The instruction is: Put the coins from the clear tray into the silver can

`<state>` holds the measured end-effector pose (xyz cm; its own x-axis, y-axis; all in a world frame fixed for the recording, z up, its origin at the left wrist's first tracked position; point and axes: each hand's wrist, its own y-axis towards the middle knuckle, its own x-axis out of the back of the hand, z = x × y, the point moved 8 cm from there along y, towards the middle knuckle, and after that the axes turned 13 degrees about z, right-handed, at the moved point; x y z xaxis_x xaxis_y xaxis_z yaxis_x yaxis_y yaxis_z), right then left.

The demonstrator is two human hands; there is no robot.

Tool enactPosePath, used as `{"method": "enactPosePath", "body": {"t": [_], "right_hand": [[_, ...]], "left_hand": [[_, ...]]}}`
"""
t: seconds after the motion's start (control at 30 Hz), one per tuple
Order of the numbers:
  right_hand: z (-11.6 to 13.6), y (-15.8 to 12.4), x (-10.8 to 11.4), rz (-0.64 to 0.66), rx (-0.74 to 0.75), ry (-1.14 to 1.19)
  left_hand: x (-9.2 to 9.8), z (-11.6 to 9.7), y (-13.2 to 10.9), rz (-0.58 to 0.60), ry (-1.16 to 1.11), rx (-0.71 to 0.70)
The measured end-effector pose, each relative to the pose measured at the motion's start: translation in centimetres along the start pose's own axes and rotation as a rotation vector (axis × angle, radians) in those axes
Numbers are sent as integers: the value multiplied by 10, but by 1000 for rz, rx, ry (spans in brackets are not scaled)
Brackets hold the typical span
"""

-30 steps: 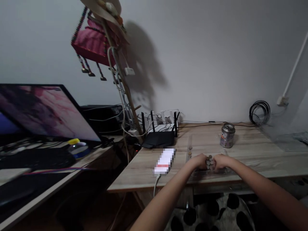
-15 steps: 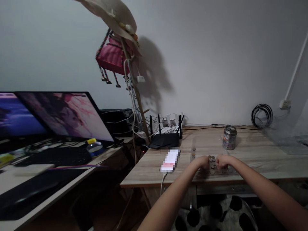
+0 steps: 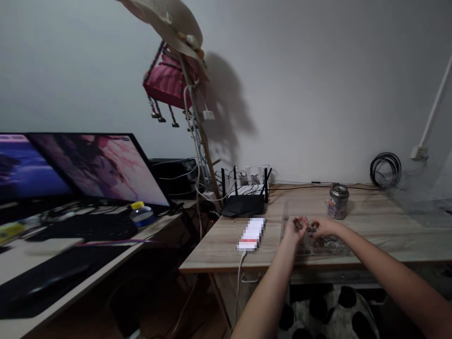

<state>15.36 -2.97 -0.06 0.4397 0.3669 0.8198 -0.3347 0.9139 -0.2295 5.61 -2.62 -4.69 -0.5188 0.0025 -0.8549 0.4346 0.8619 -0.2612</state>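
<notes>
My left hand (image 3: 297, 229) is turned palm up above the wooden table, its fingers curled around some coins. Close beside it, my right hand (image 3: 324, 227) bends its fingers toward the left, with small coins (image 3: 311, 230) at the fingertips. Below both hands lies a clear plastic tray (image 3: 303, 252) with more round coins on or in it; my right hand and wrist partly cover them. A grey-purple tin can (image 3: 338, 202) with a printed cartoon figure stands behind my right hand, apart from it.
A blurred-out phone (image 3: 252, 234) with a white cable lies left of my hands. Behind it sits a black router (image 3: 243, 205) with antennas. A coiled black cable (image 3: 385, 169) leans on the wall. Monitors (image 3: 102, 169) and a yellow-capped container (image 3: 141, 215) stand on the left desk.
My left hand has turned from knuckles up to palm up, showing coins in it. My right hand has shifted slightly left and up from the tray, with coins at its fingertips.
</notes>
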Motion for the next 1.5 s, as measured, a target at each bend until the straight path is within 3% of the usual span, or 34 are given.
{"method": "enactPosePath", "body": {"t": [0.1,0.2,0.67,0.77,0.97,1.07,1.13,1.33,1.5], "right_hand": [[-1,-3,-32,173,18,-119],[-2,-4,-51,312,-11,-222],[-3,2,-60,549,-152,-173],[1,4,-49,488,-161,-132],[28,25,8,113,-32,-58],[32,29,18,-3,-8,-79],[28,26,8,5,-11,-111],[22,10,-52,270,82,-176],[20,11,-68,472,41,-197]], "left_hand": [[18,-6,0,-67,-72,-61],[30,-5,0,-105,-112,-84],[27,-2,-4,-78,-150,-102],[27,1,-2,-66,-143,-75],[22,9,3,-11,-148,6],[23,5,3,11,-182,-9],[26,-1,2,-3,-197,-28],[29,-11,2,-25,-237,-52],[29,-9,1,-34,-245,-76]]}}
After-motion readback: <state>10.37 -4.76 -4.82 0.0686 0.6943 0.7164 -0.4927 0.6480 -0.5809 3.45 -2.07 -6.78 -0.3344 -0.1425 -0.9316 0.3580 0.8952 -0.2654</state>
